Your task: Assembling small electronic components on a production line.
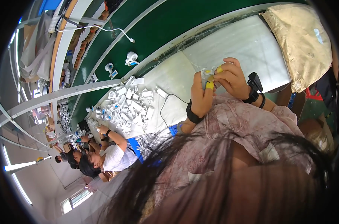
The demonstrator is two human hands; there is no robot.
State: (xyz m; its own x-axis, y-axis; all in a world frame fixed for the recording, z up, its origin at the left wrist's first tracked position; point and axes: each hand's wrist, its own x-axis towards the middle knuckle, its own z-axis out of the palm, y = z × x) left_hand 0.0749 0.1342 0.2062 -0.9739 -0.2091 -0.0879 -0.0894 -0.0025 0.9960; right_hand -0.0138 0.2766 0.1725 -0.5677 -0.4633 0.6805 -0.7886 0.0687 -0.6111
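In front of my chest, my left hand (pixel 201 96) is closed, its thumb and fingers gripping a small pale, see-through plastic piece (pixel 206 72). My right hand (pixel 231 77) meets it from the right, fingertips pinched together at the piece's edge. Whatever lies between those fingertips is too small to make out. Yellow coverings wrap some fingertips on both hands. A dark band circles each wrist, and the one on my right carries a black device (pixel 254 82). Both hands are raised over the near edge of the pale worktable (pixel 244 52).
Left of my hands, a large heap of white plastic parts (pixel 128 106) covers the table beside a thin black cable (pixel 162 108). A brown paper sack (pixel 298 44) lies at the right. Beyond runs a green conveyor belt (pixel 158 30) with white devices. Co-workers (pixel 115 155) sit at the left.
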